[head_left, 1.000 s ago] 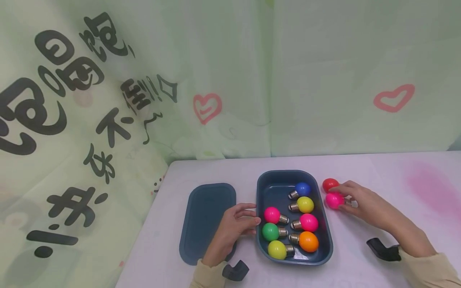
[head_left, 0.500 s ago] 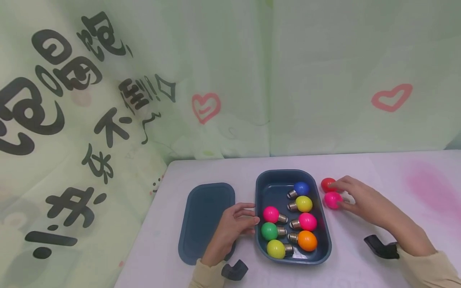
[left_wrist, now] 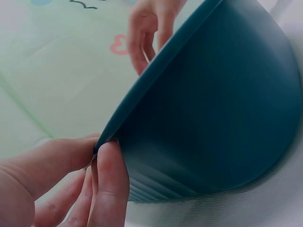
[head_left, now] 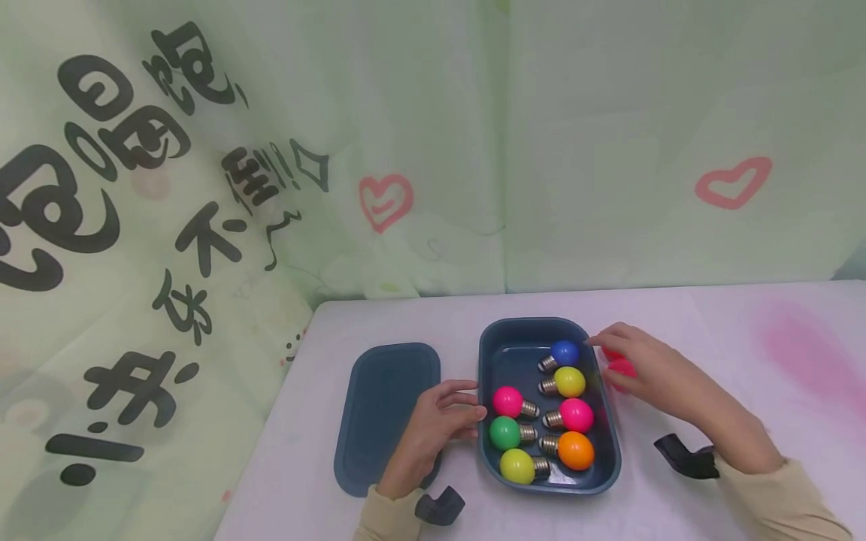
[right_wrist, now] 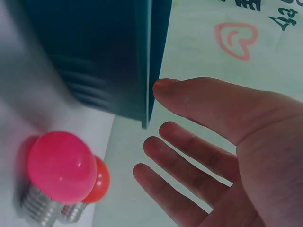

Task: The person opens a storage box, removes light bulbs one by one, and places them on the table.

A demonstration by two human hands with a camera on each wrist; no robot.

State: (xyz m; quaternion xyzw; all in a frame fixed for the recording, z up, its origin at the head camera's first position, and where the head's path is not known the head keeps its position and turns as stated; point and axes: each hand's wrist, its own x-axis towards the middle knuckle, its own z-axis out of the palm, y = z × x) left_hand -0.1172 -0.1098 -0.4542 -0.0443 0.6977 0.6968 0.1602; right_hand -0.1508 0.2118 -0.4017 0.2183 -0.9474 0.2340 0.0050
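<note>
A dark blue tray (head_left: 505,362) stands on the table with several coloured light bulbs inside: a blue bulb (head_left: 564,352), a green bulb (head_left: 505,433), an orange bulb (head_left: 576,450), and pairs of pink and yellow. My left hand (head_left: 429,432) pinches the tray's left rim between thumb and finger, as the left wrist view shows. Over at the right rim, my right hand (head_left: 659,376) has its fingers spread, the thumb (right_wrist: 189,94) beside the rim; contact is unclear. Outside the tray lie a pink bulb (right_wrist: 61,168) and a red bulb (right_wrist: 102,179), partly hidden by this hand in the head view.
A flat dark blue lid-like panel (head_left: 386,406) lies left of the tray, partly behind my left forearm. A pale cloth covers the table (head_left: 737,338). Behind it hangs a green curtain (head_left: 609,188) with hearts and lettering.
My right hand has left the pink bulb outside the tray and moved left to the tray's right rim. The left hand stays at the left rim.
</note>
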